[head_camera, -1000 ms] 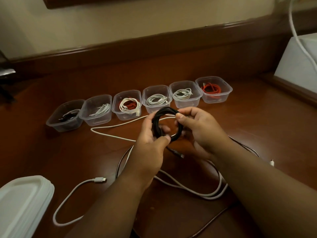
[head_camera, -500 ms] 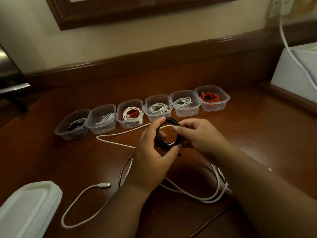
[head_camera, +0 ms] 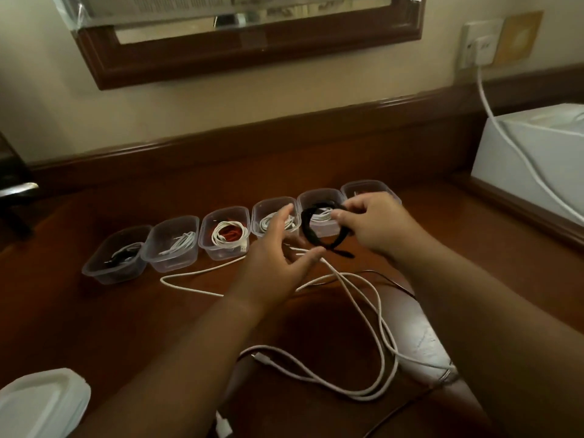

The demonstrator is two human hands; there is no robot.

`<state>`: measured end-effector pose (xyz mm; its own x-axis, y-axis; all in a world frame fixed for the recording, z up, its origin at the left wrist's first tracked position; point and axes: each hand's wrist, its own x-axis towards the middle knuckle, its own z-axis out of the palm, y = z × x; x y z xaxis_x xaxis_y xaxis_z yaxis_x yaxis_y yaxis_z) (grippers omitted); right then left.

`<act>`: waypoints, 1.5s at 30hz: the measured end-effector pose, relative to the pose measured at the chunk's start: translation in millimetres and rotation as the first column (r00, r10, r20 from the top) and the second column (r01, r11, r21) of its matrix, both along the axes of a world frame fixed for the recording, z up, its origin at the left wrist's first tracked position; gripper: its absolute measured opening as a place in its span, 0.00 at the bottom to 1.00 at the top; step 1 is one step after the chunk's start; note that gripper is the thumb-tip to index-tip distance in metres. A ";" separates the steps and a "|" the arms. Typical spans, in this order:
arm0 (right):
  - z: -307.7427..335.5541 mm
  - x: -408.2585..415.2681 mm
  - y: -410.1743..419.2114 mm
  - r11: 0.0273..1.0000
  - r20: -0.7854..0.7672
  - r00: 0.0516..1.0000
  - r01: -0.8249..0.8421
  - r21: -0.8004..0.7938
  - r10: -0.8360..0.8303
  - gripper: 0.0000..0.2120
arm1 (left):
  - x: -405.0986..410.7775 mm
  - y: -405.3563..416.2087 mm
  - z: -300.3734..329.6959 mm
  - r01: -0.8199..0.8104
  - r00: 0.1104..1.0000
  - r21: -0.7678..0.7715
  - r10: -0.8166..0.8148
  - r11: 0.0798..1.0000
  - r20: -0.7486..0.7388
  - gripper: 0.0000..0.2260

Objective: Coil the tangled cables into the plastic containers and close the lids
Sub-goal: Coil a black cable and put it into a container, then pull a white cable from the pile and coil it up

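My right hand [head_camera: 373, 222] pinches a coiled black cable [head_camera: 311, 230] and holds it over the fifth clear container [head_camera: 320, 197] in a row of several. My left hand [head_camera: 278, 257] hovers just left of the coil with fingers spread and relaxed, holding nothing. The containers hold coiled cables: dark in the first [head_camera: 118, 257], white in the second [head_camera: 175, 243], white and red in the third [head_camera: 226, 235], white in the fourth [head_camera: 275, 216]. The sixth container [head_camera: 363, 188] is mostly hidden behind my right hand. A loose white cable [head_camera: 357, 289] sprawls on the wooden table.
A stack of white lids [head_camera: 41, 403] sits at the front left. A white box [head_camera: 531, 153] stands at the right, with a white cord [head_camera: 493, 112] running to a wall socket. A thin dark cable [head_camera: 395, 284] lies near my right forearm. A mirror frame hangs above.
My left hand has let go of the black coil and opened. My right hand has carried the coil away from me, over the row of containers.
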<state>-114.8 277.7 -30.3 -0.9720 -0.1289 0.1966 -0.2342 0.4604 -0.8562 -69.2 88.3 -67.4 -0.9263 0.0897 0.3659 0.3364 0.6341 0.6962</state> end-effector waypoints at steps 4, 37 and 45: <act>5.2 -55.3 17.7 0.977 -0.126 0.973 0.203 0.058 -0.195 0.07 | -40.6 3.7 -6.4 -0.071 0.997 -0.425 0.075 0.902 -0.006 0.30; -25.0 -135.2 -24.3 0.762 -0.105 0.994 0.083 0.642 -0.020 0.16 | -61.2 17.1 -3.9 0.009 0.998 -0.734 -0.054 0.679 -0.037 0.22; -17.4 -19.5 -13.7 0.866 -0.013 0.989 -0.125 0.484 0.150 0.06 | 30.0 0.2 0.3 0.362 0.931 -0.699 -0.210 0.616 0.298 0.11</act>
